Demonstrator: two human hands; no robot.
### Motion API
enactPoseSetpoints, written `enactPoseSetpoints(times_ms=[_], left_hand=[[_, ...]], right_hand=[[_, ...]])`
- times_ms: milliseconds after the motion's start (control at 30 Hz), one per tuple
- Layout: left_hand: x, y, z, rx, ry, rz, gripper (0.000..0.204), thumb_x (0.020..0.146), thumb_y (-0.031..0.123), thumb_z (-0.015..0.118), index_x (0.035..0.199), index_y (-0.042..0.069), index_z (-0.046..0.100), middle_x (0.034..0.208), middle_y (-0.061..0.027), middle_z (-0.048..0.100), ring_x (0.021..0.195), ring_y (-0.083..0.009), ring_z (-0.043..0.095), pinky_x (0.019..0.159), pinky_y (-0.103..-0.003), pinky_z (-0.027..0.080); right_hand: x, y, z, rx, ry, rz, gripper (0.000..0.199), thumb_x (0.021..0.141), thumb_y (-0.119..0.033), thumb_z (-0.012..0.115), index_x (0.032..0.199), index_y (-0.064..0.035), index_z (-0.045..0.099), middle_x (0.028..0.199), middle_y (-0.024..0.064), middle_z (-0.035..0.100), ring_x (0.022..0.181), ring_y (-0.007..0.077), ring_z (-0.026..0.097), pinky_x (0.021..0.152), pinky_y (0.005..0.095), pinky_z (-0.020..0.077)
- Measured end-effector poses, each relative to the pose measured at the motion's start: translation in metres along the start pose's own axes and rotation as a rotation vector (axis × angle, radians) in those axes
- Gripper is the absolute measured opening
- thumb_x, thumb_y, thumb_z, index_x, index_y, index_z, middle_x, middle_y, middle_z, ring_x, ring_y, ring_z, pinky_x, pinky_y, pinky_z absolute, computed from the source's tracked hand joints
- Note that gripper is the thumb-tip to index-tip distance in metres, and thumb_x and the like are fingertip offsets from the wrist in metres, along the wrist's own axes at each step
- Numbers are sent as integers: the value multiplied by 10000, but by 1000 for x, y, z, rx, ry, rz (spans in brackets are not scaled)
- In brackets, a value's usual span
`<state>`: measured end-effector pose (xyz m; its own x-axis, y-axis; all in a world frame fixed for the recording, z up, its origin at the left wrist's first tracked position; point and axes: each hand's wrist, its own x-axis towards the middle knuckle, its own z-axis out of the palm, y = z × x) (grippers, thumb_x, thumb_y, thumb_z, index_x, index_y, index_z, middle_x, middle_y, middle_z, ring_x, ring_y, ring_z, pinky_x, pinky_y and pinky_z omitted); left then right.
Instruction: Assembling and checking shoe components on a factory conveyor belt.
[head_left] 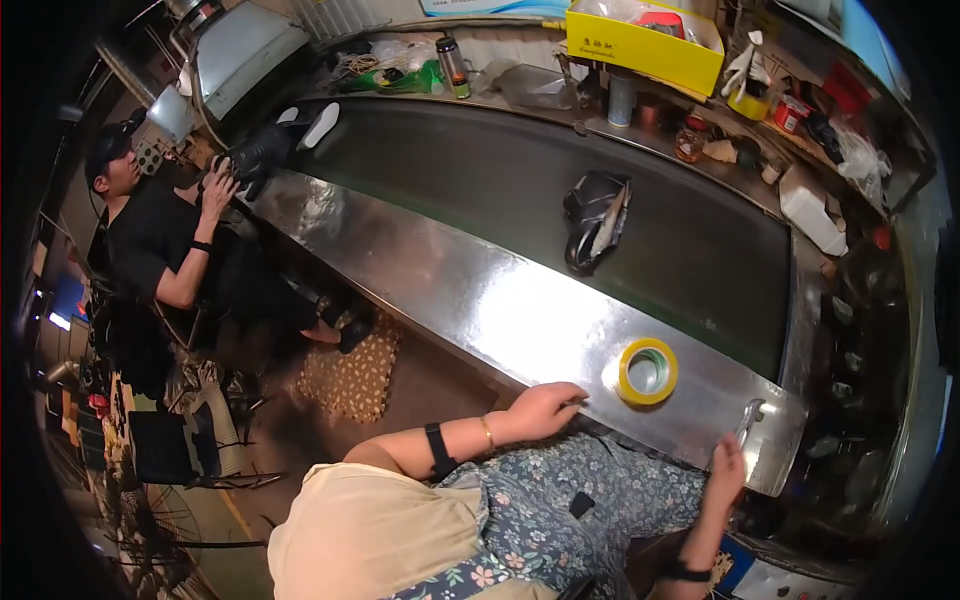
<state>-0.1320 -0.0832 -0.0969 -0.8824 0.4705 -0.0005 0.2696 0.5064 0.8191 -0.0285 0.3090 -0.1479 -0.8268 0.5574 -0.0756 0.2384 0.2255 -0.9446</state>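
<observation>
The left hand (541, 409) rests loosely curled, holding nothing, on the bench (450, 270) edge just left of the yellow tape roll (648, 371). The right hand (727, 468) seems closed on a small metal piece (748, 418), though it's blurred. Best to steady both wrists against the edge.

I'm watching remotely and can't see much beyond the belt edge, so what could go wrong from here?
1. The left hand rests on the steel ledge beside the dark conveyor belt; if the belt runs, its fingers could be caught.
2. The yellow tape roll lies loose near the ledge's front edge; a nudge may knock it off.
3. The black shoe upper lies on the belt beyond both hands; reaching for it means leaning over the belt.
</observation>
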Motion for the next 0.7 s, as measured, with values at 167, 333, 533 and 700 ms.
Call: enactPoseSetpoints(times_ms=[167,333,533,700], left_hand=[[45,-31,0,304,2,337,525,854,221,643,1323,29,507,1399,-238,444,1281,-403,438,1088,-451,356],[65,-50,14,531,86,366,592,871,359,609,1339,14,502,1433,-235,426,1303,-400,409,1107,-468,322],[63,-57,16,477,117,398,562,885,356,582,1330,21,512,1428,-229,429,1291,-398,410,1108,-470,318],[64,-60,18,483,99,369,570,882,355,574,1342,26,505,1436,-221,421,1305,-391,393,1114,-470,308]], right_hand=[[-97,-21,37,-324,-16,-216,175,907,-27,579,1037,55,663,1158,173,664,1101,297,608,975,391,464],[-110,-24,55,-743,-11,-442,186,845,0,549,968,18,688,1119,168,670,1074,371,589,942,464,463],[-111,-29,67,-769,10,-484,202,839,7,526,960,-2,687,1013,163,672,1010,359,598,903,431,477],[-127,-30,63,-717,10,-492,221,831,31,521,974,7,688,982,178,659,993,362,596,906,428,470]])
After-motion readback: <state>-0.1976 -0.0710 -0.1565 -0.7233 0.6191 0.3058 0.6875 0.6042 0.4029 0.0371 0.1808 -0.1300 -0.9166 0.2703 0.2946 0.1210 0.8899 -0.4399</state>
